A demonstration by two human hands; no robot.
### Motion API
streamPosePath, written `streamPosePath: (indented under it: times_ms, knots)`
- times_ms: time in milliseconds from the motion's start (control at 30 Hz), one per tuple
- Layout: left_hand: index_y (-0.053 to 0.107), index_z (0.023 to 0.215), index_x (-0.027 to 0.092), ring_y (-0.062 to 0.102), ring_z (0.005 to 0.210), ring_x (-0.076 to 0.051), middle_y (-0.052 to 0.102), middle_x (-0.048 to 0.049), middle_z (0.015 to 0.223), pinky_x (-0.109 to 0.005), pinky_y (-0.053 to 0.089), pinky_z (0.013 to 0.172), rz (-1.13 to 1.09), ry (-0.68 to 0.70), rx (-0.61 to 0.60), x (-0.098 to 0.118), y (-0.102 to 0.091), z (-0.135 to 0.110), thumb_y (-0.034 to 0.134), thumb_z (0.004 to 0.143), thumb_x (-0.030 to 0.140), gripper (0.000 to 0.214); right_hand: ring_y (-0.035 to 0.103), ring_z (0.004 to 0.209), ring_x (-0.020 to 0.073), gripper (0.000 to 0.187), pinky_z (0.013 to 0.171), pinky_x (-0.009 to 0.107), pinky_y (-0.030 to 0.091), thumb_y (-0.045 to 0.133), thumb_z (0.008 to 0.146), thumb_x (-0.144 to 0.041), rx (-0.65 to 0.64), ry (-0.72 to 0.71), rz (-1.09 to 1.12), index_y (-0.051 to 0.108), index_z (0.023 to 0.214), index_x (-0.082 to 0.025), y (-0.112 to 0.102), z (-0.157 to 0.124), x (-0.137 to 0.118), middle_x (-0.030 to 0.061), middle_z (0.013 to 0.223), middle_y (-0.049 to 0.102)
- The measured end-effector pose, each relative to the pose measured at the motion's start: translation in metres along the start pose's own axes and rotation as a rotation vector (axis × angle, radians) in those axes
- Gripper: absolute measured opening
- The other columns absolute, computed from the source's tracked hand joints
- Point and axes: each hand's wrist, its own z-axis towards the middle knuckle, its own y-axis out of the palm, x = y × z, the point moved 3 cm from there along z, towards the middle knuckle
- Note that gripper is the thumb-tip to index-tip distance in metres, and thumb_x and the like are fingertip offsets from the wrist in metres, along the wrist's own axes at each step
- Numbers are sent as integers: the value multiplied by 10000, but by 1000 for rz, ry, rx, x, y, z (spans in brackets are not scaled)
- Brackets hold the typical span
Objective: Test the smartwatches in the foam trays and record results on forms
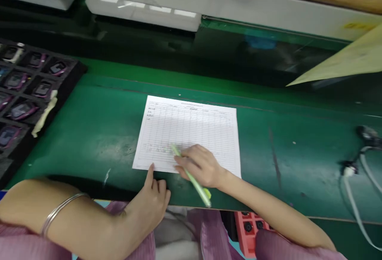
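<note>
A printed form (191, 128), a white sheet ruled into a table with some handwritten entries, lies on the green worktop. My right hand (201, 164) is closed around a light green pen (197, 186), over the lower middle of the sheet. One end of the pen points at the lower rows; the other sticks out below the hand, near a yellow-green bit. Motion blurs the pen, so whether it touches the paper is unclear. My left hand (153, 198) holds nothing; its index finger stretches to the sheet's lower edge while the other fingers are loosely bent.
At the left sits a black foam tray (64, 79) of watch-like cases in compartments, with a strip of tape (44, 112) on its edge. Grey cables (355, 198) lie at the right. A red tray (249, 236) shows below the table edge. Yellow paper (343, 59) hangs upper right.
</note>
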Motion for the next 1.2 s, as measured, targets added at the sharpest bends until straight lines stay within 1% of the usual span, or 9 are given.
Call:
streamPosePath:
  times_ms: [67, 133, 200, 333, 400, 567, 733, 1000, 1200]
  knots:
    - [604, 716, 169, 576, 568, -199, 602, -32, 620, -608, 348, 1025, -35, -2, 11, 0, 1, -1, 564, 795, 177, 89, 577, 634, 169, 25, 566, 290, 470, 643, 852, -200, 172, 240, 83, 642, 827, -197, -26, -10, 24, 24, 714, 630]
    - [613, 766, 169, 555, 535, -182, 582, -9, 589, -617, 308, 1049, -48, -12, 8, -1, 2, -1, 598, 779, 167, 20, 539, 560, 141, 99, 518, 268, 447, 619, 873, -238, 337, 432, 77, 602, 781, -204, -53, -25, 53, -3, 651, 579]
    - [629, 886, 169, 536, 509, -158, 577, 13, 587, -596, 313, 1053, -58, 18, 5, -2, -1, 3, 623, 763, 151, 125, 463, 458, 111, 165, 428, 242, 380, 554, 924, -311, 462, 594, 63, 591, 810, -196, -77, -41, 84, -24, 592, 522]
    - [612, 1043, 154, 596, 630, -173, 655, -46, 805, -409, 507, 819, -113, 101, 107, -4, -23, 27, 663, 756, 189, 293, 413, 358, 88, 387, 318, 221, 306, 489, 937, -477, 471, 853, 187, 644, 792, -154, -100, -64, 129, 1, 564, 566]
    - [611, 1055, 134, 615, 741, -201, 655, -98, 959, -317, 507, 670, -131, 148, 178, -2, -35, 48, 670, 773, 228, 303, 426, 349, 89, 444, 304, 224, 306, 513, 913, -516, 430, 923, 250, 662, 726, -142, -103, -70, 138, 24, 564, 597]
    - [538, 1251, 80, 582, 967, -259, 494, -194, 1345, -314, 494, 706, -123, 282, 300, 13, -55, 100, 696, 784, 422, 600, 396, 351, 78, 352, 322, 218, 273, 680, 818, -455, 390, 992, 294, 683, 637, -153, -102, -74, 135, -10, 472, 546]
    - [437, 1373, 58, 599, 745, -196, 345, -249, 1477, -314, 457, 580, -96, 291, 205, 19, -61, 135, 647, 767, 592, 834, 426, 393, 90, 313, 368, 228, 314, 711, 783, -420, 343, 1014, 304, 689, 603, -165, -102, -72, 129, -8, 492, 570]
    - [364, 1428, 78, 569, 613, -147, 268, -224, 1534, -295, 447, 515, -33, 325, 168, 15, -62, 148, 605, 696, 714, 999, 467, 443, 102, 249, 396, 231, 341, 698, 788, -391, 327, 1013, 317, 708, 679, -168, -101, -72, 129, -1, 567, 597]
    - [327, 1455, 106, 567, 623, -152, 219, -178, 1562, -292, 463, 513, -24, 318, 143, 17, -58, 147, 562, 724, 723, 985, 480, 453, 104, 193, 400, 232, 357, 671, 802, -357, 366, 1005, 313, 690, 771, -168, -100, -72, 131, 3, 617, 610]
